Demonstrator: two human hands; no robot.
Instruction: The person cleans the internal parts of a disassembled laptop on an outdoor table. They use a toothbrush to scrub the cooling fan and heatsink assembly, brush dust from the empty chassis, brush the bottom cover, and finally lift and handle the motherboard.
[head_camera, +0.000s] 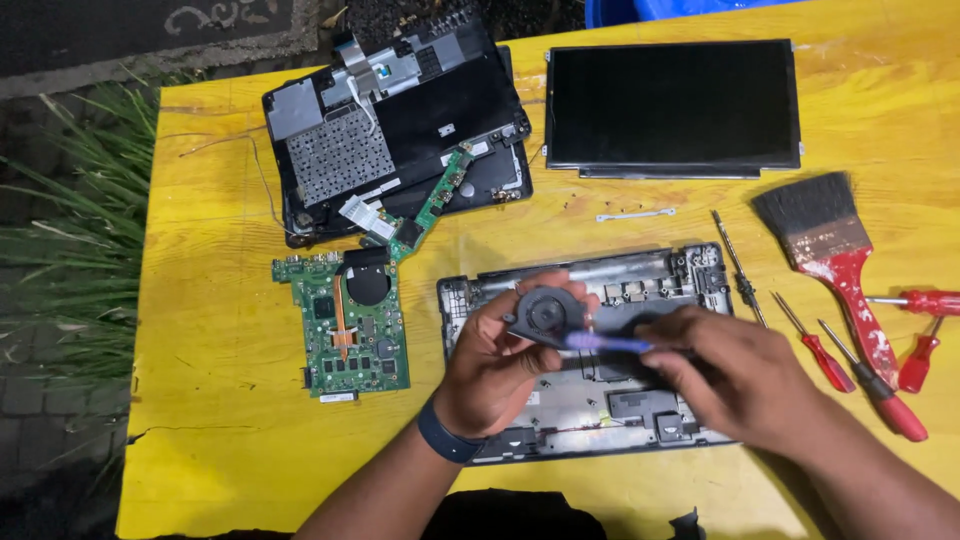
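Observation:
My left hand (492, 362) holds a small black laptop cooling fan (545, 312) up above the open grey laptop base (690, 275). My right hand (735, 375) grips a thin tool with a blue-purple handle (608, 344), its tip pointing left at the fan. Both hands hover over the middle of the laptop base, which lies on the yellow table (220, 400). A dark band sits on my left wrist (447, 436).
A green motherboard (350, 322) lies left of the base. Behind it rests a black keyboard cover (400, 130) with a small green board, and a detached screen panel (672, 105). At right lie a red-handled paintbrush (835, 250) and several red screwdrivers (880, 390). Grass borders the table's left edge.

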